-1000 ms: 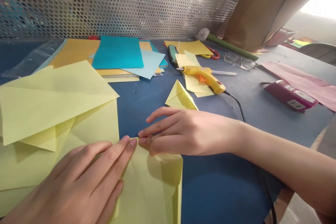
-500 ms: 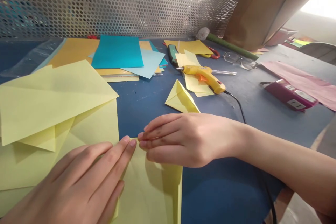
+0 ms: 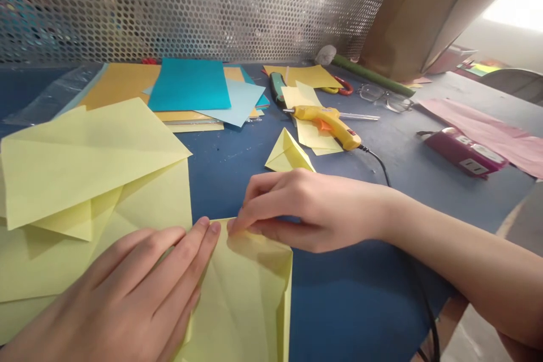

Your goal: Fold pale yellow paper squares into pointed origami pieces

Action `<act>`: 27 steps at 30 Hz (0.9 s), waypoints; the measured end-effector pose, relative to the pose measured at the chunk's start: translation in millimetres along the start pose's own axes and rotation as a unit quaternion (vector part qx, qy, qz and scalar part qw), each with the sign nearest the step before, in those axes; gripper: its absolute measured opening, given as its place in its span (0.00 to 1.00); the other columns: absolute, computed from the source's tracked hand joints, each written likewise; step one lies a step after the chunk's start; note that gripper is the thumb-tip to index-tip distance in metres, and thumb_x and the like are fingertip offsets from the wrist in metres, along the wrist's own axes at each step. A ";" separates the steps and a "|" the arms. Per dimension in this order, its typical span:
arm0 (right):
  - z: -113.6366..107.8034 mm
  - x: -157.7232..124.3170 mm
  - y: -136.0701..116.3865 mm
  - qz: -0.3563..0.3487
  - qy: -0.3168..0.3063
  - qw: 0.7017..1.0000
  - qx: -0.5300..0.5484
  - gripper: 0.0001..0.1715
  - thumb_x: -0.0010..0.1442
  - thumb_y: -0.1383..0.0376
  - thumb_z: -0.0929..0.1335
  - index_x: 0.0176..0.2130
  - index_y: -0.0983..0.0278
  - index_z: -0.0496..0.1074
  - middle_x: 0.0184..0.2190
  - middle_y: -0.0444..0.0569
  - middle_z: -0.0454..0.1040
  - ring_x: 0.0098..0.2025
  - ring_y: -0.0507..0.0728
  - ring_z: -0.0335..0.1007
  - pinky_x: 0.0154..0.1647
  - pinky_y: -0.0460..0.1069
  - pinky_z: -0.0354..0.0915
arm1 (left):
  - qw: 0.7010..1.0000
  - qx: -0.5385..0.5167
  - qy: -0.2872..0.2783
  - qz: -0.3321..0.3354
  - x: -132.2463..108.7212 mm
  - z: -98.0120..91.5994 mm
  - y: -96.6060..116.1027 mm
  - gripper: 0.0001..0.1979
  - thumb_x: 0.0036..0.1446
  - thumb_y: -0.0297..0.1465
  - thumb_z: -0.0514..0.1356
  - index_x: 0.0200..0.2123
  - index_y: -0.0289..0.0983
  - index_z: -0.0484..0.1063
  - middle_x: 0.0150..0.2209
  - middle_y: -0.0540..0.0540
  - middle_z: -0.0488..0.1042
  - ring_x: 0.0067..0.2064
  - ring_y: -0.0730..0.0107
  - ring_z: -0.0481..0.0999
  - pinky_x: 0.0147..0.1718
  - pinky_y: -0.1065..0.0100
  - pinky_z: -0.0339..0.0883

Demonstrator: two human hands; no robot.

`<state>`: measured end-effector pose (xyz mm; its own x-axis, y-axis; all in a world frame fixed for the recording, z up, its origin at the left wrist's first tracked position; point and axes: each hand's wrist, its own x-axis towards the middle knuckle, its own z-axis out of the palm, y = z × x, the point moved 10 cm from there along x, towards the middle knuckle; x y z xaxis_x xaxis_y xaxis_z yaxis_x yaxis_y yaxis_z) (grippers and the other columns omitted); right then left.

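Note:
A folded sheet of pale yellow paper (image 3: 241,305) lies in front of me, its right side standing up slightly along a crease. My left hand (image 3: 139,288) rests flat on its left part, fingers stretched out, fingertips at the top edge. At that same top edge, just right of the left fingertips, my right hand (image 3: 292,209) pinches the paper; the grip is partly hidden. Beyond the right hand sits a small folded yellow paper piece (image 3: 286,153). Larger yellow sheets (image 3: 93,158) overlap at the left, partly under my left hand.
A yellow glue gun (image 3: 326,119) lies on paper scraps, its black cord running down past my right forearm. Coloured sheets (image 3: 190,85) are stacked behind. A green cutter (image 3: 278,87), glasses (image 3: 384,96), a purple box-like object (image 3: 464,150) and pink paper (image 3: 483,124) lie farther right.
My right hand has lifted and bent its fingers from lying flat to a pinch at the top edge, uncovering the paper's upper right corner. My left hand has stayed in place.

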<state>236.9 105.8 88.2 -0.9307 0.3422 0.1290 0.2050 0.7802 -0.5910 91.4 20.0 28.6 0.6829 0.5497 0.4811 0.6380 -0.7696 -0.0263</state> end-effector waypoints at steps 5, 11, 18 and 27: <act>-3.7 1.8 12.7 0.033 0.043 0.994 0.096 0.14 0.82 0.72 0.68 0.58 0.68 0.82 0.49 0.52 0.89 0.48 0.52 0.86 0.49 0.44 0.78 | 1.000 -0.014 0.001 -0.014 -1.9 1.9 -4.1 0.38 0.77 0.32 0.55 0.85 0.37 0.54 0.75 0.44 0.77 0.68 0.49 0.76 0.84 0.55 0.51; 2.1 5.7 12.9 -0.019 0.082 0.990 0.112 0.12 0.75 0.79 0.70 0.51 0.67 0.80 0.47 0.49 0.86 0.46 0.49 0.82 0.46 0.41 0.77 | 0.999 -0.015 -0.003 -0.029 -5.6 3.7 -7.9 0.37 0.79 0.37 0.54 0.86 0.40 0.53 0.77 0.47 0.74 0.67 0.49 0.78 0.84 0.56 0.51; 5.1 4.7 -4.8 -0.108 0.059 0.992 0.000 0.13 0.80 0.78 0.66 0.54 0.74 0.81 0.49 0.57 0.88 0.51 0.56 0.80 0.56 0.48 0.77 | 0.999 -0.034 0.006 -0.026 -5.3 3.7 -5.0 0.38 0.78 0.35 0.57 0.86 0.41 0.54 0.74 0.45 0.77 0.68 0.49 0.77 0.84 0.56 0.52; 9.9 5.6 -13.8 -0.120 0.031 0.990 -0.063 0.16 0.85 0.73 0.63 0.56 0.76 0.80 0.53 0.61 0.87 0.53 0.59 0.78 0.59 0.49 0.74 | 1.000 -0.007 -0.001 0.003 -16.3 7.8 -1.7 0.33 0.78 0.30 0.56 0.82 0.34 0.62 0.71 0.33 0.79 0.68 0.34 0.78 0.73 0.36 0.65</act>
<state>225.8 91.7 89.2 -0.9373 0.1675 0.3057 0.0194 0.9007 -0.4340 82.0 14.9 13.9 0.6876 0.5453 0.4794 0.6288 -0.7774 -0.0176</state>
